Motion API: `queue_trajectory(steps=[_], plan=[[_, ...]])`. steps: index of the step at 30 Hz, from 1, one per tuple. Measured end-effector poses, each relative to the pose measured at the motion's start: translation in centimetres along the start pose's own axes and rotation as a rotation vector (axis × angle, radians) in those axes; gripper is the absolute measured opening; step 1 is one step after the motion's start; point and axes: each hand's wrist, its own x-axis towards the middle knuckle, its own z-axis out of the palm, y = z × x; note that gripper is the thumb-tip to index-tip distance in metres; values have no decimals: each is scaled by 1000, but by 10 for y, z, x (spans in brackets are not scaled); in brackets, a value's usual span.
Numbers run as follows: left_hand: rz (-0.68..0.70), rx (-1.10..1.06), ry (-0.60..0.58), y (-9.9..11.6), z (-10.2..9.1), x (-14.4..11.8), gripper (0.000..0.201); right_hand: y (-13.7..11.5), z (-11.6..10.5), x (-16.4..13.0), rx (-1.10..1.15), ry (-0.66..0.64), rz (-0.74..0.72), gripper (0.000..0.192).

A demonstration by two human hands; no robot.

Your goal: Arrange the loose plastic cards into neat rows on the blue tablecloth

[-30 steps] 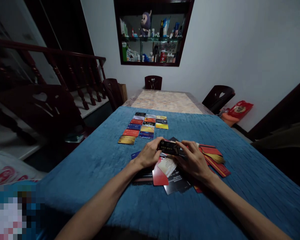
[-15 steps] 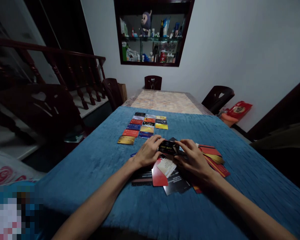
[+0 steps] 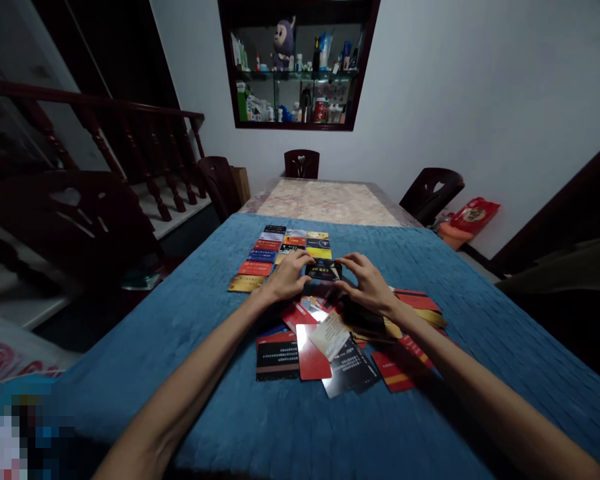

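Dark card [image 3: 323, 270] pinched by short edges between my left hand [image 3: 286, 279] and right hand [image 3: 367, 288], held level for alignment beside card grid [image 3: 275, 253] at 11 o'clock; loose pile [image 3: 340, 347] at 6

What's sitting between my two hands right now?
In the head view, a dark card spans the gap between your left hand and right hand, pinched at each end, just before the rows of cards.

Your tabletop [image 3: 190, 347] wearing a blue cloth, card rows [image 3: 280, 250] lying neatly ahead, loose card pile [image 3: 340, 340] sprawling nearer you
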Motion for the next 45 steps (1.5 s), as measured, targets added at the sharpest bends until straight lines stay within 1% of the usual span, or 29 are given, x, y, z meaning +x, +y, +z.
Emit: queue_trajectory(steps=[7, 12, 18, 23, 32, 37, 45], plan=[[-100, 61, -20, -19, 9, 38, 26, 30, 13, 36, 93, -61, 156, 41], [-182, 126, -50, -28, 19, 52, 27, 43, 25, 46, 124, -73, 262, 39], [-267, 215, -158, -32, 27, 48, 28, 49, 44, 44, 72, -104, 284, 38], [-290, 242, -222, -31, 31, 46, 28, 52, 52, 38, 16, -142, 305, 35], [-293, 237, -242, -31, 36, 44, 30, 51, 57, 36, -23, -177, 340, 30], [-293, 243, -253, -31, 37, 43, 31, 50, 57, 36, -39, -185, 353, 32], [-288, 261, -266, -31, 38, 43, 30, 50, 58, 36, -47, -183, 335, 34]])
